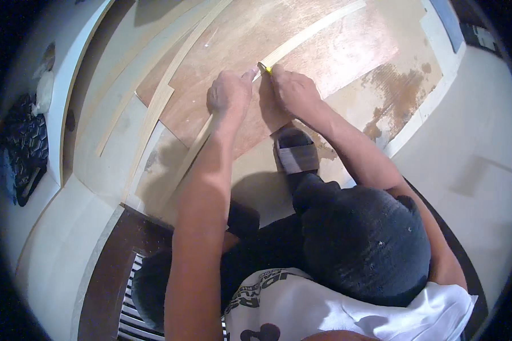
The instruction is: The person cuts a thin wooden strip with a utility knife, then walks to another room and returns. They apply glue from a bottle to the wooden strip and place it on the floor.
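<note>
There was one left hand [231, 98] and one right hand [297, 94]. There were also one reddish plywood sheet [233, 48], at least three wooden strips [318, 26], one small yellow item [267, 69] and one sandal [298, 159].

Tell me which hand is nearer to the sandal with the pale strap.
Right. The right hand is nearer, directly above the sandal in the picture; the left hand is farther off, above and to its left.

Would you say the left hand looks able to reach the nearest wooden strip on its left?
Probably yes: that nearest strip lies close and nothing visible blocks the way, though the left hand would first release the long strip it holds.
</note>
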The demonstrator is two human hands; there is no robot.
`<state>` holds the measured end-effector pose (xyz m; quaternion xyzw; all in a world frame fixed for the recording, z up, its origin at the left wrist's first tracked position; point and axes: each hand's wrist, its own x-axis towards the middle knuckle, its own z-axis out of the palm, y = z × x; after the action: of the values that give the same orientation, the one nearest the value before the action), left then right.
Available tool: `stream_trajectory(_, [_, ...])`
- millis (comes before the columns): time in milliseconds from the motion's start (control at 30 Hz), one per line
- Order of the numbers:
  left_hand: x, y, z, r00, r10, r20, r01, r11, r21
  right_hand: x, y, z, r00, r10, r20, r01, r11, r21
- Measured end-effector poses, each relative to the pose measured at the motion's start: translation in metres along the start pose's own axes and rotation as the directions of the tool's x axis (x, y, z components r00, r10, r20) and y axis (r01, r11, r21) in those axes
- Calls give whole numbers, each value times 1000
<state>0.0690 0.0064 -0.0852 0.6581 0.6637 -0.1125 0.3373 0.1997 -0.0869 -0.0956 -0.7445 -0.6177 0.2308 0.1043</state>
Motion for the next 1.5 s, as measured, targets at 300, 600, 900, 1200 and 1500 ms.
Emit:
stream_trajectory(300, [-16,16,-3,995,-81,-64,67,977,-201,-8,0,-13,995,-88,35,87,996,29])
stream_trajectory(600, [-20,13,-4,994,-38,-100,15,975,-223,-24,9,-10,979,108,173,-117,992,42])
stream_trajectory(900, [24,-39,-32,910,331,250,-311,943,-115,-10,20,-30,923,125,-365,-74,986,151])
stream_trajectory(1200, [-62,-48,-57,742,501,445,-295,840,-455,-23,-27,-60,915,62,399,-390,396,832])
stream_trajectory(1500, [-60,-328,-137,877,478,-41,-480,877,-37,-16,16,-71,875,100,473,-451,523,723])
